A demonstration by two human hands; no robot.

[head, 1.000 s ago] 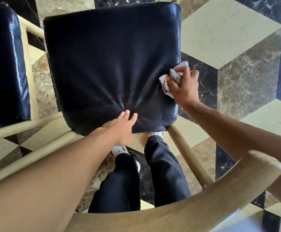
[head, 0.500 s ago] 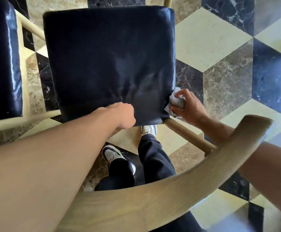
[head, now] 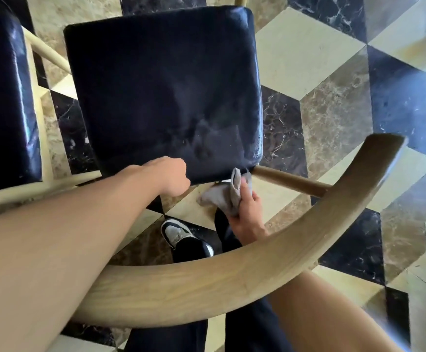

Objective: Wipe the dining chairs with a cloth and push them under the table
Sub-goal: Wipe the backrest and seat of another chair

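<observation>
- The fingers (head: 247,189) of the right hand (head: 246,212) are shown curled round a crumpled grey cloth (head: 223,195), which is pinched between thumb and fingers.
- The cloth is held just below the near right corner of the dark blue, glossy padded seat (head: 163,92) of a wooden dining chair; its upper fold touches the seat's near edge beside the round wooden rail (head: 289,180) that runs from that corner to the backrest.
- The left hand (head: 167,177) is placed at the middle of the seat's near edge. Its fingers are curled under that edge and hidden from view, so it cannot be told how tightly the seat is gripped.
- Both forearms are passed across the curved pale wooden backrest (head: 232,278), which arcs through the lower part of the view: the left over it, the right under it.
- A second chair's dark blue padded seat (head: 2,102), on a pale wooden frame, is seen at the left edge, near the first seat but apart from it.
- Below the seat, the person's dark trouser legs (head: 247,334) and a white and black shoe (head: 179,233) are visible on the floor.
- The marble floor (head: 333,115) is laid in a cube pattern of cream, brown and black tiles.
</observation>
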